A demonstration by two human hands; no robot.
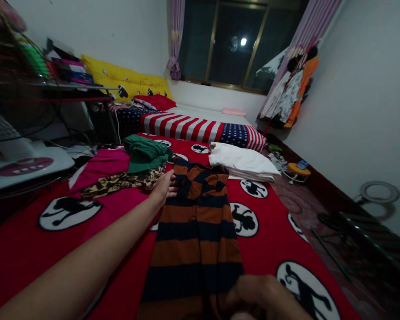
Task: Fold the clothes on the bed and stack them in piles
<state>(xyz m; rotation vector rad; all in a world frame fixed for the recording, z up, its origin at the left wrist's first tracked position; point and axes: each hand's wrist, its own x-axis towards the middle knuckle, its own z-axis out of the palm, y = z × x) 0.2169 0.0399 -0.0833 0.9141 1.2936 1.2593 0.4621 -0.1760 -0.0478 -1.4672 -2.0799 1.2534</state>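
A shirt (pixel 195 222) with brown-orange and dark navy stripes lies lengthwise on the red blanket, its collar end away from me. My left hand (pixel 166 187) rests at the left edge of its upper part, fingers stretched out and touching the cloth. Low in the view, my right hand (pixel 263 295) is at the shirt's near end on the right side. It is blurred, and its fingertips are dark against the cloth, so whether they grip it does not show.
Left of the shirt lie a folded green garment (pixel 145 153), a brown patterned cloth (pixel 120 184) and a pink cloth (pixel 106 166). White folded clothes (pixel 243 161) lie at the right. The red blanket (pixel 270 222) has white ovals. A fan base (pixel 26 164) stands left, a dark folding chair (pixel 376 231) right.
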